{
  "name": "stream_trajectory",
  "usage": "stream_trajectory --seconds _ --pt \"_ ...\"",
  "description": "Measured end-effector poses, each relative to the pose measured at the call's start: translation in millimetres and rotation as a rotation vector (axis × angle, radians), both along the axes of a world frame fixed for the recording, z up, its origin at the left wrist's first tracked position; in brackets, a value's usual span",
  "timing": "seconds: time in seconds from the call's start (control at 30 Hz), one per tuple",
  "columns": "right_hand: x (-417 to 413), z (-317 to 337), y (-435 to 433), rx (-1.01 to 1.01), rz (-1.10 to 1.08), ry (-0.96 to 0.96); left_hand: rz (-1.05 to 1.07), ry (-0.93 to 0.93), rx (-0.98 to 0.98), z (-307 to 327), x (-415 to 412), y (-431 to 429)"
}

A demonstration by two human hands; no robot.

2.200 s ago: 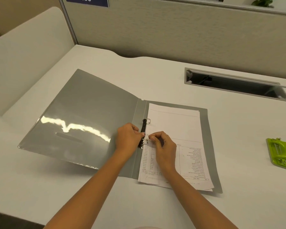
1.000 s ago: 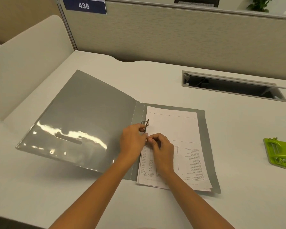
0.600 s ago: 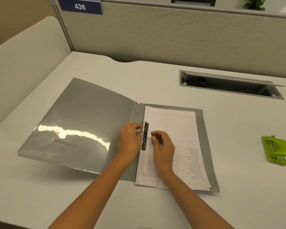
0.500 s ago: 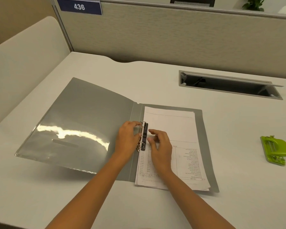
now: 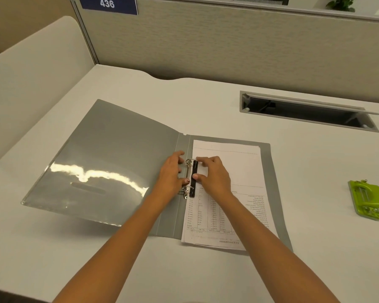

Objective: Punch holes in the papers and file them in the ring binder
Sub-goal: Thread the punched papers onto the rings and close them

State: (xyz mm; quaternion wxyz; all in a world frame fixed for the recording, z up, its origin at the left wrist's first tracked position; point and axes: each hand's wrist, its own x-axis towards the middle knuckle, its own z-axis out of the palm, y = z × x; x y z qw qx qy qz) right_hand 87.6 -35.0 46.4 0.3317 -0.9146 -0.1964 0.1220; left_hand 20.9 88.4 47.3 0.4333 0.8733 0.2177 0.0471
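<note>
A grey ring binder (image 5: 109,154) lies open on the white desk, its left cover slightly raised. A stack of printed papers (image 5: 234,171) rests on its right half. The black ring mechanism (image 5: 193,171) with two metal rings stands at the papers' left edge. My left hand (image 5: 172,176) rests on the spine just left of the mechanism, thumb against the strip near the lower ring. My right hand (image 5: 213,176) lies on the papers, its thumb pressing the strip's right side and its fingertips by the upper ring. Whether the rings are fully closed I cannot tell.
A green hole punch (image 5: 368,200) sits on the desk at the far right. An open cable slot (image 5: 309,114) is set into the desk behind the binder. Beige partition walls run along the back and the left, with a blue sign (image 5: 107,4) reading 436.
My right hand let go of the lower ring and moved up along the strip onto the papers. My left hand's fingers spread onto the spine. The mechanism's black strip shows fully between the hands.
</note>
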Motion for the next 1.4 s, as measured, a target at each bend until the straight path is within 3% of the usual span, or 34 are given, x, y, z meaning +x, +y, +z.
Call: stream_trajectory --seconds 0.17,0.8,0.97,1.4 --pt "3.3 0.8 1.5 -0.03 -0.026 -0.023 -0.1 0.007 0.066 2.2 1.5 2.4" --pt "3.6 -7.9 -6.7 0.077 0.052 -0.009 -0.055 -0.06 0.088 -7.2 3.5 3.1" --pt "3.5 -11.0 -17.8 0.108 0.156 0.033 -0.067 -0.066 0.111 -8.2 3.9 4.0" --pt "-5.4 -11.7 -10.9 0.197 0.095 -0.076 -0.094 -0.046 0.124 -6.9 2.2 4.7"
